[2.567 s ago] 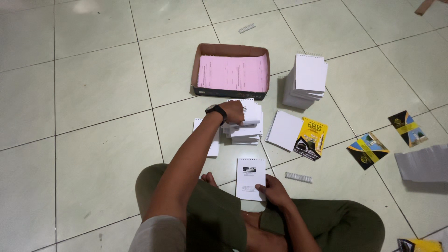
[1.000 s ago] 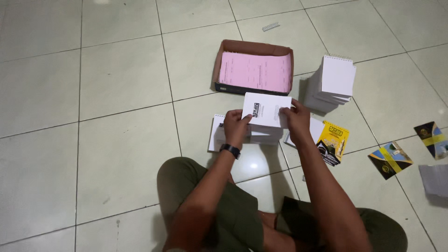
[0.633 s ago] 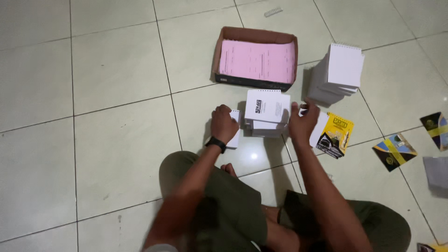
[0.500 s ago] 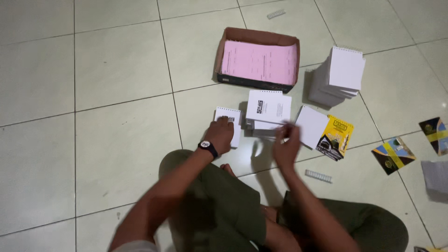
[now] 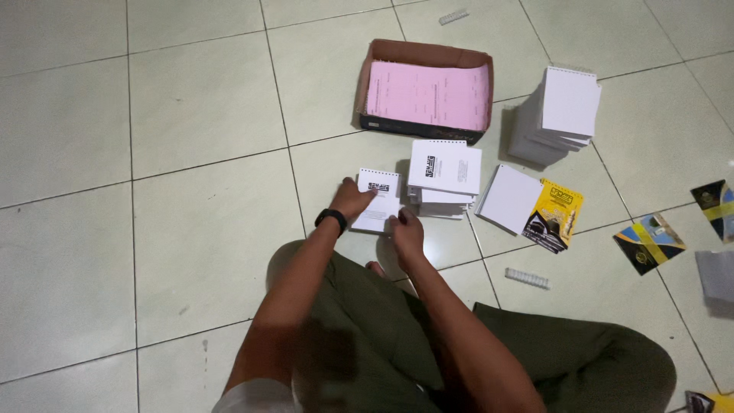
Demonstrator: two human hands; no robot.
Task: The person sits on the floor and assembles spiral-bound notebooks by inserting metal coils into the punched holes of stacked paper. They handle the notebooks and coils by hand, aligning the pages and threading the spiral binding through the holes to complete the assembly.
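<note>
The floor (image 5: 191, 229) is bearing a stack (image 5: 444, 170) of white pads, and just left of it a small pad (image 5: 378, 200) is lying, long axis running away from the person. Both hands are closing on its near half, the left hand (image 5: 353, 200) seemingly touching its left edge, the right hand (image 5: 406, 229) at its near corner, fingers loose.

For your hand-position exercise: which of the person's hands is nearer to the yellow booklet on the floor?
The right hand. It sits left of the yellow booklet, beyond the white stack. The left hand lies farther left, on the small notepad.
</note>
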